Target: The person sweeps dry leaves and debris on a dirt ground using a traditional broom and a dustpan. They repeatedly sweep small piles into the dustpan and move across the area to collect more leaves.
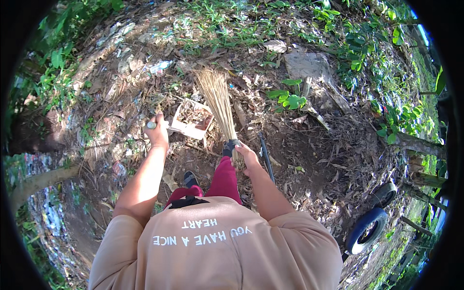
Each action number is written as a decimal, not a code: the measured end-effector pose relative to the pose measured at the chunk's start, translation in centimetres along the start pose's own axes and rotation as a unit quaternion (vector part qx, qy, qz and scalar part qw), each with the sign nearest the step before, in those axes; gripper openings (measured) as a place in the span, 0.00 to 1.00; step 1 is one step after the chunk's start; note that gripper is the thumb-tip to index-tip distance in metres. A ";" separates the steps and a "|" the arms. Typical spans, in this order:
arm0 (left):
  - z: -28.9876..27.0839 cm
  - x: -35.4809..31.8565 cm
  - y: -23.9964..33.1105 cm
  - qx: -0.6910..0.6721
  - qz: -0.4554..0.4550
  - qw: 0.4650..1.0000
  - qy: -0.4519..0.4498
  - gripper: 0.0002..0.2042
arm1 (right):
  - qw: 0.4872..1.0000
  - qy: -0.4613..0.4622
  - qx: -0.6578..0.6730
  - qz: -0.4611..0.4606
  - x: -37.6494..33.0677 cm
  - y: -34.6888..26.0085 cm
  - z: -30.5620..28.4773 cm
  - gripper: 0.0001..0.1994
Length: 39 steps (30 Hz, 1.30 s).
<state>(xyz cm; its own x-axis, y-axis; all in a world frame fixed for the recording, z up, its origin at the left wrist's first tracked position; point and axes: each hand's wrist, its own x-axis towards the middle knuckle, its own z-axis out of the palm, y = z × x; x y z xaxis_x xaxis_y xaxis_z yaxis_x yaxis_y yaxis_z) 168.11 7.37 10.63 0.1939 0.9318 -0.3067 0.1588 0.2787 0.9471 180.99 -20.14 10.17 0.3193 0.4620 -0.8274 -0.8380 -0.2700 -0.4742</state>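
Note:
My left hand is closed around the pale handle of a dustpan. The pan is shallow and boxy, with a light-coloured wall, and dry leaves and debris lie inside it. In my right hand is a stick broom, gripped at its dark-bound end with the fingers wrapped round it. Its thin straw-coloured sticks fan out away from me, just right of the pan. Whether the tips touch the ground I cannot tell.
Dry leaves and bits of litter cover the soil. A flat grey slab lies far right, near a small green plant. A dark bar is right of my right hand. Old tyres lie at the right; a branch is at the left.

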 end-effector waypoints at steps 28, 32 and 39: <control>19.9 -1.2 -0.2 0.053 0.036 0.996 -0.058 0.18 | 0.986 0.055 0.091 0.128 7.7 -12.5 -11.8 0.11; 21.0 -0.6 -0.1 0.069 0.029 0.995 -0.068 0.18 | 0.997 0.037 0.001 0.072 3.5 -16.2 -14.3 0.10; 21.5 1.7 0.6 0.124 0.026 0.987 -0.104 0.20 | 0.991 0.134 0.003 0.004 7.5 -21.5 -20.2 0.09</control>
<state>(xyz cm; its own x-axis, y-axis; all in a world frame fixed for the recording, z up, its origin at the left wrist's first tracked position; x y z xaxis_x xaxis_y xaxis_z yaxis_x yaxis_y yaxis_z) 189.31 4.08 8.65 0.3980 0.8685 -0.2954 0.3698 0.1428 0.9181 210.31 -27.91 8.03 0.4177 0.2193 -0.8817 -0.8437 -0.2666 -0.4660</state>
